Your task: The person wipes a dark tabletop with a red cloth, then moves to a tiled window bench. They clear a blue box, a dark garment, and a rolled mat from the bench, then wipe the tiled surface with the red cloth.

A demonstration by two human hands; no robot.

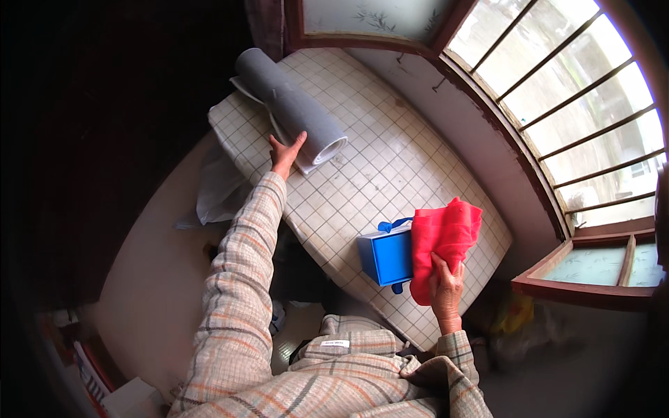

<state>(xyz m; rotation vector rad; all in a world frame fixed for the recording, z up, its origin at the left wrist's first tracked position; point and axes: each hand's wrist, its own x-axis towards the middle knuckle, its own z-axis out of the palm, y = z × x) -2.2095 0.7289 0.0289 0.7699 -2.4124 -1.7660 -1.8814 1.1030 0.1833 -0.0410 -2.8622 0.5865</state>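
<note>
My right hand (pixel 447 292) grips a folded red cloth (pixel 444 230) at its near edge. The cloth covers the right side of a blue box (pixel 395 259), so that side is hidden. Blue ribbon (pixel 385 227) shows along the box's far edge, and a bit of it sticks out below. At the far left, my left hand (pixel 285 155) has its thumb and fingers spread against the side of a grey rolled mat (pixel 292 102) with a pale inner face. The roll lies on a table covered in a white checked tablecloth (pixel 360 177).
A barred window (pixel 554 99) runs along the right wall, with one opened wooden sash (pixel 590 266) low at the right and another (pixel 366 21) past the table's far end. A translucent plastic bag (pixel 219 188) hangs by the table's left edge.
</note>
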